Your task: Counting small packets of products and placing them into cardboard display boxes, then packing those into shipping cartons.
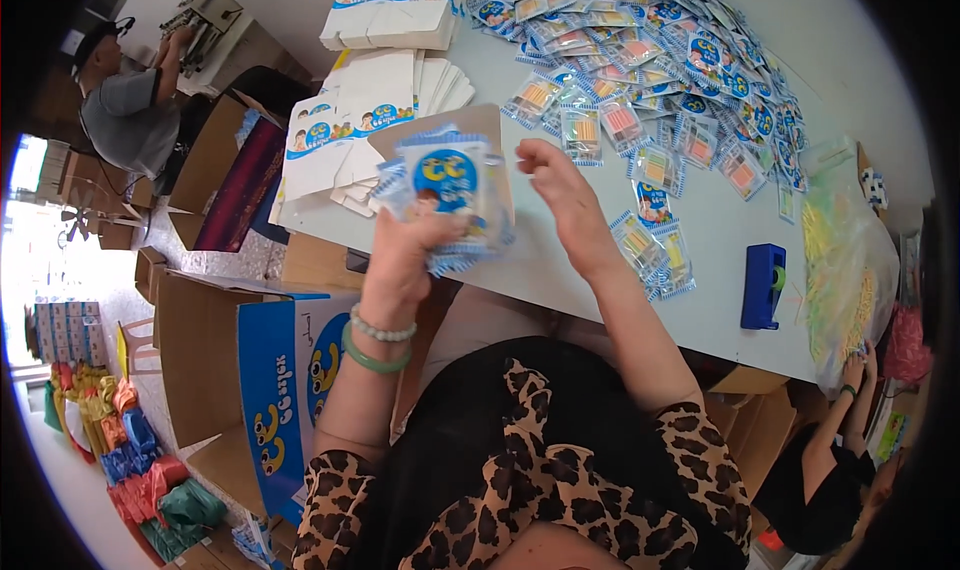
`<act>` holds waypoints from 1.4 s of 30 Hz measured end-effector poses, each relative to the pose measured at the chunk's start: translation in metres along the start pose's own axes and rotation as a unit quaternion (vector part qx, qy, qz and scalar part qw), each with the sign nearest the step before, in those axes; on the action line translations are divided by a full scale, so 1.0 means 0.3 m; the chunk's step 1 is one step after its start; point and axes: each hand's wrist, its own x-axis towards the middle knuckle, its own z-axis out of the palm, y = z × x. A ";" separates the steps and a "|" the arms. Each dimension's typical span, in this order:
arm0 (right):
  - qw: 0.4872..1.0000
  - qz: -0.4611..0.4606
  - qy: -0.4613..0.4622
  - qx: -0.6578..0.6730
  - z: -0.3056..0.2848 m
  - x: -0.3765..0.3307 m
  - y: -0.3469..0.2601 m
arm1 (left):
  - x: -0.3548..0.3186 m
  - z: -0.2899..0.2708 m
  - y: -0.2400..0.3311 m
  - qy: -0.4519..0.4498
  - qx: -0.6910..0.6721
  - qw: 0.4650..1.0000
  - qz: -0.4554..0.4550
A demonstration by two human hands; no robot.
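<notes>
My left hand (405,250) is closed around a bunch of small clear-and-blue packets (450,185), held upright above the table's near edge. Yellow lettering on a blue round patch shows on the front packet; how many lie behind it I cannot tell. Right behind the bunch, a grey-brown cardboard panel (498,135) shows. To the right of the bunch is my right hand (565,200), with nothing in it and its fingers slightly bent and apart. Loose packets (640,165) holding yellow and pink sticks lie just beyond it on the white table (690,305).
A big heap of packets (650,40) covers the far right. Flat white cartons (390,15) are stacked at the far left. A blue tape dispenser (764,285) stands at the right, near a clear bag (850,250). An open blue-and-brown box (265,370) sits left of me. Two other people are nearby.
</notes>
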 end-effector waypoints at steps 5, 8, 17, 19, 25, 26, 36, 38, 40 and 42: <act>0.938 -0.070 -0.020 -0.339 0.017 0.016 0.175 | 0.041 -0.023 0.043 0.056 0.109 0.992 0.010; 0.941 -0.022 -0.016 -0.337 0.075 -0.045 0.173 | 0.080 -0.078 -0.004 0.074 0.266 0.960 0.046; 0.938 -0.092 -0.007 -0.334 0.125 -0.138 0.184 | 0.098 -0.029 -0.019 0.101 0.607 0.788 0.021; 0.935 -0.102 -0.013 -0.340 0.127 -0.139 0.193 | 0.119 -0.067 -0.056 0.079 0.648 0.757 -0.032; 0.934 -0.104 -0.014 -0.340 0.119 -0.141 0.196 | 0.134 -0.059 -0.104 0.104 0.658 0.743 -0.060; 0.941 -0.087 -0.026 -0.325 0.115 -0.141 0.192 | 0.124 -0.070 -0.112 0.105 0.659 0.742 -0.060; 0.956 -0.063 -0.037 -0.286 0.091 -0.148 0.166 | 0.046 -0.105 -0.176 0.032 0.676 0.696 0.239; 0.949 -0.060 -0.039 -0.306 0.098 -0.147 0.167 | 0.093 -0.134 -0.195 -0.017 0.771 0.619 0.146; 0.947 -0.064 -0.038 -0.313 0.100 -0.143 0.171 | 0.117 -0.128 -0.180 -0.013 0.788 0.610 0.083; 0.949 -0.051 -0.045 -0.309 0.096 -0.143 0.162 | 0.120 -0.094 -0.148 -0.010 0.800 0.599 0.022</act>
